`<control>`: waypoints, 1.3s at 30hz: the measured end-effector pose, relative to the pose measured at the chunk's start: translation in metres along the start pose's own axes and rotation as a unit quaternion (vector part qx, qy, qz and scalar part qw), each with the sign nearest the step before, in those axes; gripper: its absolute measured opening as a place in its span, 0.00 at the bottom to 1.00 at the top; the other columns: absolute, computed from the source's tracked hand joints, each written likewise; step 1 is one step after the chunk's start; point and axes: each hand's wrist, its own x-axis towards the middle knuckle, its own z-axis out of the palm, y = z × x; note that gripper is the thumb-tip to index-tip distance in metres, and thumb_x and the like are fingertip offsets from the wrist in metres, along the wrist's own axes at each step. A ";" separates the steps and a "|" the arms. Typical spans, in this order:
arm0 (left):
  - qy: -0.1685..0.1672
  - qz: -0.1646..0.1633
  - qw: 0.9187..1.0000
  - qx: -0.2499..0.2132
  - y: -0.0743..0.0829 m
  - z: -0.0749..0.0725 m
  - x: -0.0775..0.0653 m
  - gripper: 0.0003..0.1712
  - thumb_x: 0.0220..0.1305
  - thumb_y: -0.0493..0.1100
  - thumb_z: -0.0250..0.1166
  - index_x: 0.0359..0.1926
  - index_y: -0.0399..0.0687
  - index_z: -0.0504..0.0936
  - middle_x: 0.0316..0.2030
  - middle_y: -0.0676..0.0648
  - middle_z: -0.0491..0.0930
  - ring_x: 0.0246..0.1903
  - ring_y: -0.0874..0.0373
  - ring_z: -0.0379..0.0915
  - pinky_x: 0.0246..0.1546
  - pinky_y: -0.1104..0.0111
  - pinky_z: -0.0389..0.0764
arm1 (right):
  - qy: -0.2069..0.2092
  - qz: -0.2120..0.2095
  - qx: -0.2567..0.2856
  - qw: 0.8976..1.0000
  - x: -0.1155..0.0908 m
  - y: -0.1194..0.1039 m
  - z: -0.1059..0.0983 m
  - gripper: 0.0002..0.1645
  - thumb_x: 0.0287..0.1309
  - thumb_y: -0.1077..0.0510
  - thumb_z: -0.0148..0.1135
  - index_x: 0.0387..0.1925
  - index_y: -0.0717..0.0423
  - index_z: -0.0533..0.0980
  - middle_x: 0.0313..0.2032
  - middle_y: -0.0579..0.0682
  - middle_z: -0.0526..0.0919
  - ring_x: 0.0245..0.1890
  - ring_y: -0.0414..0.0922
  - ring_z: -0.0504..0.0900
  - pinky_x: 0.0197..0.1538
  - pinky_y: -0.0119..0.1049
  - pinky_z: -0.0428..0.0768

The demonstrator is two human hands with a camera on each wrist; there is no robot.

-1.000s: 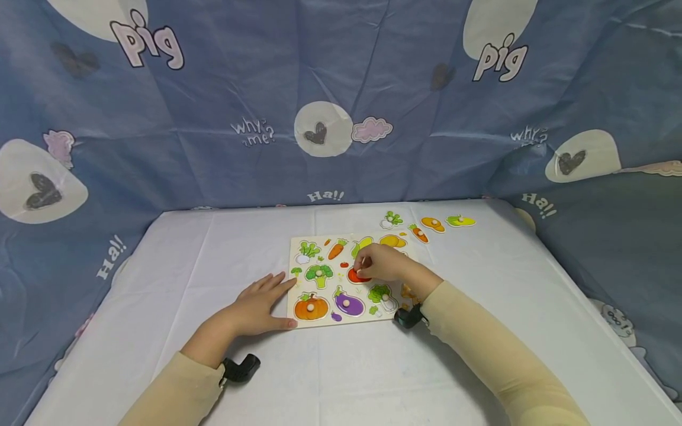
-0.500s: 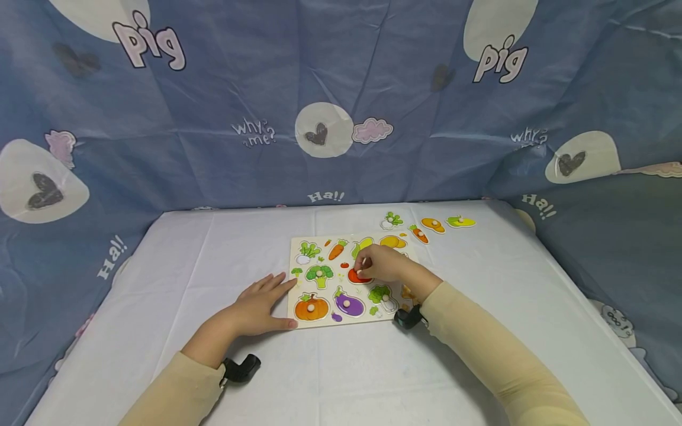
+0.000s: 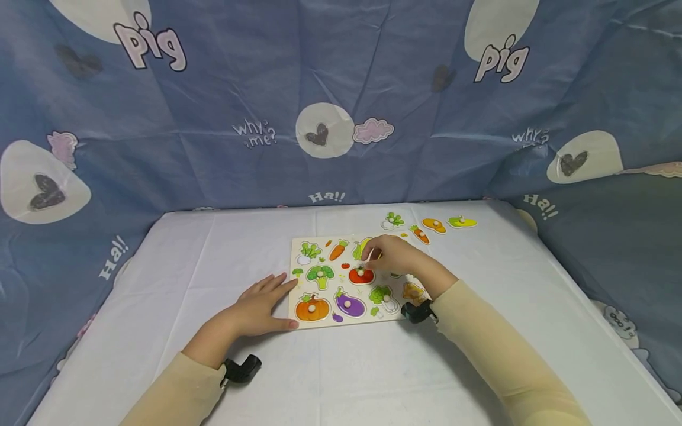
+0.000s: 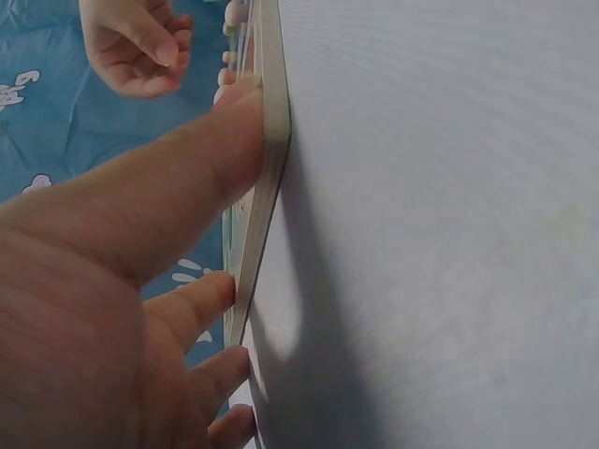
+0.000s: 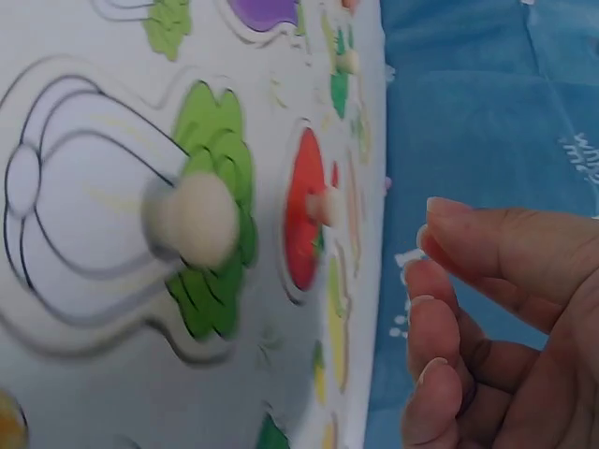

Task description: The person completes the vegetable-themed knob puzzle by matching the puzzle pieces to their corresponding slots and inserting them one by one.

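A vegetable knob puzzle board lies on the white-covered table. My left hand rests at its left edge with fingers spread. In the left wrist view the thumb presses on the board's corner. The red tomato piece sits in the board's middle, its knob uncovered. Just above and right of it hovers my right hand, fingers loosely curled around nothing. The right wrist view shows those fingertips apart from the tomato knob. Broccoli, pumpkin, eggplant and bok choy pieces lie in the board.
Beyond the board's far right corner lie loose knobbed pieces: a white radish, a carrot, an orange-brown potato-like piece and a yellow-green one. A blue printed cloth hangs around the table's back and sides.
My right hand has let go of the tomato piece's knob and lifted slightly up and to the right. The tomato stays in the board. My left hand has not moved.
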 end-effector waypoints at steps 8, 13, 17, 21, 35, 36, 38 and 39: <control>-0.001 -0.001 1.000 0.000 0.000 0.000 0.000 0.56 0.54 0.70 0.69 0.77 0.51 0.60 0.77 0.37 0.51 0.75 0.33 0.41 0.70 0.36 0.45 | 0.008 -0.010 -0.006 1.000 -0.013 0.006 -0.015 0.05 0.64 0.58 0.67 0.41 0.51 0.82 0.37 0.48 0.81 0.34 0.46 0.78 0.37 0.37 0.78; -0.002 -0.001 1.000 -0.001 0.001 0.000 0.000 0.56 0.54 0.69 0.69 0.77 0.50 0.60 0.77 0.36 0.51 0.75 0.33 0.41 0.71 0.37 0.45 | 0.028 0.001 -0.001 1.000 -0.024 0.013 -0.027 0.07 0.64 0.57 0.68 0.42 0.53 0.82 0.37 0.49 0.80 0.33 0.46 0.77 0.37 0.37 0.77; -0.003 -0.004 1.000 0.000 0.001 0.000 0.001 0.56 0.54 0.69 0.70 0.77 0.50 0.60 0.77 0.37 0.50 0.75 0.33 0.41 0.71 0.37 0.45 | 0.049 -0.003 -0.011 0.999 -0.034 0.023 -0.038 0.11 0.64 0.58 0.67 0.46 0.58 0.81 0.39 0.50 0.81 0.33 0.46 0.76 0.37 0.38 0.77; -0.003 -0.005 1.000 0.000 0.001 0.000 0.001 0.56 0.54 0.69 0.70 0.77 0.50 0.60 0.77 0.36 0.50 0.75 0.33 0.41 0.71 0.37 0.44 | 0.065 -0.011 -0.019 0.998 -0.043 0.037 -0.048 0.11 0.64 0.59 0.66 0.46 0.60 0.81 0.39 0.49 0.81 0.34 0.47 0.76 0.38 0.39 0.78; -0.003 -0.009 1.000 0.003 0.001 -0.001 0.000 0.56 0.54 0.69 0.70 0.77 0.51 0.60 0.77 0.37 0.51 0.75 0.33 0.41 0.71 0.36 0.45 | 0.113 0.017 -0.042 0.993 -0.056 0.088 -0.076 0.07 0.66 0.59 0.64 0.42 0.59 0.82 0.36 0.49 0.81 0.30 0.46 0.75 0.34 0.39 0.76; -0.003 -0.009 1.000 0.002 0.002 -0.001 0.000 0.56 0.54 0.69 0.70 0.77 0.51 0.60 0.77 0.37 0.51 0.75 0.33 0.41 0.71 0.37 0.45 | 0.116 0.022 -0.045 0.992 -0.056 0.091 -0.077 0.07 0.66 0.59 0.64 0.42 0.59 0.82 0.36 0.49 0.81 0.30 0.46 0.75 0.35 0.39 0.76; -0.003 -0.007 1.000 0.001 0.002 -0.001 0.000 0.56 0.54 0.69 0.69 0.77 0.50 0.60 0.77 0.37 0.51 0.75 0.33 0.41 0.71 0.37 0.45 | 0.121 0.030 -0.051 0.991 -0.057 0.096 -0.080 0.08 0.66 0.59 0.64 0.42 0.59 0.82 0.36 0.49 0.81 0.31 0.46 0.76 0.35 0.39 0.76; -0.003 -0.005 1.000 0.000 0.003 -0.002 -0.001 0.56 0.54 0.69 0.69 0.77 0.50 0.60 0.77 0.36 0.51 0.75 0.32 0.41 0.71 0.36 0.45 | 0.125 0.034 -0.053 0.990 -0.056 0.098 -0.081 0.08 0.66 0.59 0.64 0.42 0.59 0.82 0.36 0.49 0.81 0.31 0.46 0.76 0.35 0.39 0.76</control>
